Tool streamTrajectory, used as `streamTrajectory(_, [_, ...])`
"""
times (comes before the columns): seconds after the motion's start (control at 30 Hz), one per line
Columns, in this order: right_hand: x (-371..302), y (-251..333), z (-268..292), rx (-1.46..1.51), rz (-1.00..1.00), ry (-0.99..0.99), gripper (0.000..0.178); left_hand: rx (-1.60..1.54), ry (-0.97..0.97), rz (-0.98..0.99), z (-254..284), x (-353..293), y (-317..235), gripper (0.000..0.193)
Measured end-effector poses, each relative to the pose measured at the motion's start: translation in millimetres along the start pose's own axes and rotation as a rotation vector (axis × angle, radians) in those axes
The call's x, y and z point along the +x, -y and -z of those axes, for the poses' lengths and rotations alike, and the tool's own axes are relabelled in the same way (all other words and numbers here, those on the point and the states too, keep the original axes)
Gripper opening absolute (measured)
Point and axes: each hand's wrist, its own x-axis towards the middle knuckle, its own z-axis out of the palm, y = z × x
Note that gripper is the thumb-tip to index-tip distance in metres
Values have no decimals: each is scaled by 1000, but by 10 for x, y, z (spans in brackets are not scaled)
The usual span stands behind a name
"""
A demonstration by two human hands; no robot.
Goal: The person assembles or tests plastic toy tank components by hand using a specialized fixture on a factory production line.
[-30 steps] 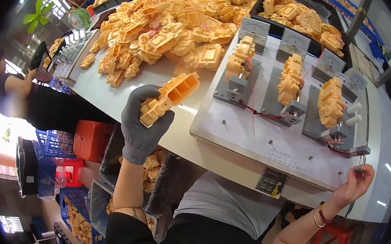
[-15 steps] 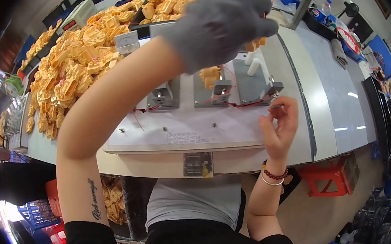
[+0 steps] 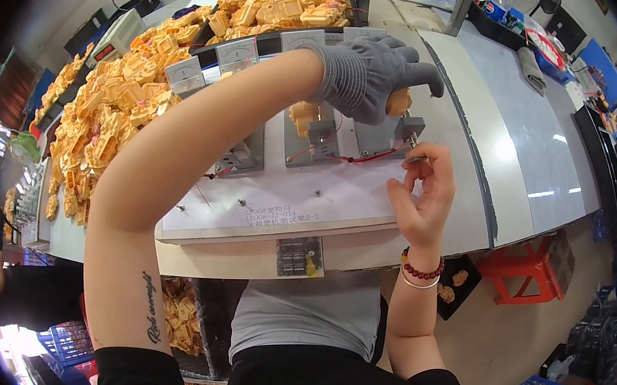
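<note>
3-line blk print [image 3: 271,215] on wht board [image 3: 354,204]

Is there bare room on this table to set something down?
Yes: right of the dark strip, nearer than the grey cloth, the table looks bare. Crowded: the yellow pile at left, and around the left hand and right hand.

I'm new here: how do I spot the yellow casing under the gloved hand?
On the table, find the white board, then its rightmost grey fixture. The yellow casing there is the only one peeking from beneath the grey-gloved left hand.
</note>
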Motion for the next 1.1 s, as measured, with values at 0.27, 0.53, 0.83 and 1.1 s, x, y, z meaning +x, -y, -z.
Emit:
streamTrajectory(0.27, [-13, 29, -64, 33, -34, -20, 30, -41, 135, 94, -159, -123, -69, 62])
streamTrajectory(0.53, [-152, 124, 99, -363, -158, -82, 23, -38, -534, 104, 560, -1503, -919, 53])
streamTrajectory(0.83, [-245, -120, 88, -552, 73, 9, 11, 186, -675, 963, -320, -2823, -999, 16])
streamTrajectory(1.1, [-259, -140, 109, -522, 64, 6, 12, 159, -636, 1088, -580, -2735, -866, 23])
